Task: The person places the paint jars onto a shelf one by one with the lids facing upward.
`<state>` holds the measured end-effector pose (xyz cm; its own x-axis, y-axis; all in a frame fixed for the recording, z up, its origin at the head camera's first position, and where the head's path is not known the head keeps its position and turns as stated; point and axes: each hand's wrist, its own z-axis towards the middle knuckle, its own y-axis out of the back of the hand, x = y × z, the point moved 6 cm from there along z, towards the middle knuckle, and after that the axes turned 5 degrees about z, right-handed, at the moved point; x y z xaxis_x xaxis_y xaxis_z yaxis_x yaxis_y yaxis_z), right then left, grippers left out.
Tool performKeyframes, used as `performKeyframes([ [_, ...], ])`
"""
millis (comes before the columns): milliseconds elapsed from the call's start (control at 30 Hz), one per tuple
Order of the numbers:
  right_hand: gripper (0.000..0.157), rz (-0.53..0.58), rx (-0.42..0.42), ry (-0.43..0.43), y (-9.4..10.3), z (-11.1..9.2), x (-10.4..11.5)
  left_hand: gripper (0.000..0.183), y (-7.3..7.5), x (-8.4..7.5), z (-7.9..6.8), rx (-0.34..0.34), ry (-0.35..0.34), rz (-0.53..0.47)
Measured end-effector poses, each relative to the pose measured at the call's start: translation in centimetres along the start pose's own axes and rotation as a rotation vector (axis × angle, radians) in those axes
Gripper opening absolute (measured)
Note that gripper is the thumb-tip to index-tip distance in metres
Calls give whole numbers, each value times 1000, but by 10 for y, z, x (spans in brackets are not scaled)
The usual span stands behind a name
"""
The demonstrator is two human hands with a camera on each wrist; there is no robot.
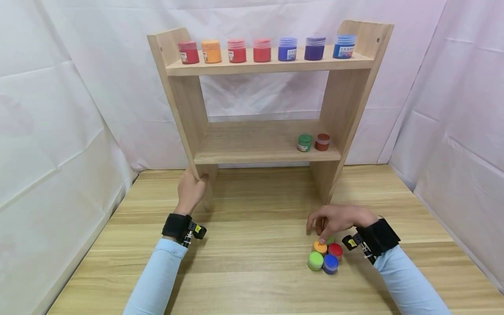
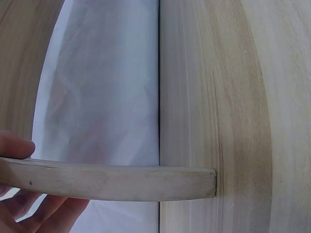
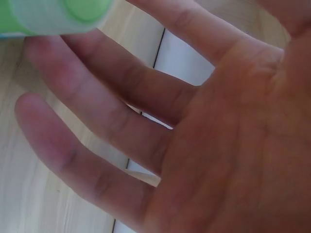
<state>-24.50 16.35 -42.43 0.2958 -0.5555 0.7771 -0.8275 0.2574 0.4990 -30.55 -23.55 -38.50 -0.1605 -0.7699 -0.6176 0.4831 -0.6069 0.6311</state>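
Observation:
My left hand (image 1: pixel 191 190) grips the lower front edge of the wooden shelf's left side panel (image 1: pixel 173 87). In the left wrist view, the thumb (image 2: pixel 17 145) lies on one face of the panel and the fingers (image 2: pixel 56 211) lie behind the other. My right hand (image 1: pixel 340 218) is over a cluster of small paint jars, one digit overlapping the orange jar (image 1: pixel 320 248). A light green jar (image 1: pixel 330 240) is partly hidden beneath it. Beside them stand a red jar (image 1: pixel 335 250), a blue jar (image 1: pixel 330 264) and another light green jar (image 1: pixel 315 260). Three fingers (image 3: pixel 112 116) show loosely extended in the right wrist view.
A row of several paint jars, including a yellow-orange one (image 1: pixel 211 51), lines the shelf's top board (image 1: pixel 271 65). A dark green jar (image 1: pixel 304 143) and a brown-red jar (image 1: pixel 322 142) stand at the right of the middle board (image 1: pixel 252 140). White cloth (image 1: pixel 71 109) surrounds the table (image 1: pixel 244 280).

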Motion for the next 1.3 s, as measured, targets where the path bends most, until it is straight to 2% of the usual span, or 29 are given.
performKeyframes([
  [367, 41, 11, -16, -49, 8, -5, -6, 44, 3, 0, -1, -12, -10, -6],
  [567, 40, 29, 4, -16, 10, -8, -7, 44, 3, -1, 0, -10, -14, -7],
  [867, 35, 28, 1, 9, 11, -13, -13, 42, -1, 1, 0, -2, 14, 3],
  [1133, 29, 66, 44, 99, 11, -14, -18, 41, -1, -1, 0, -4, 11, -9],
  [1300, 26, 24, 5, 39, 14, -14, -23, 42, 0, 0, -1, 2, 17, -6],
])
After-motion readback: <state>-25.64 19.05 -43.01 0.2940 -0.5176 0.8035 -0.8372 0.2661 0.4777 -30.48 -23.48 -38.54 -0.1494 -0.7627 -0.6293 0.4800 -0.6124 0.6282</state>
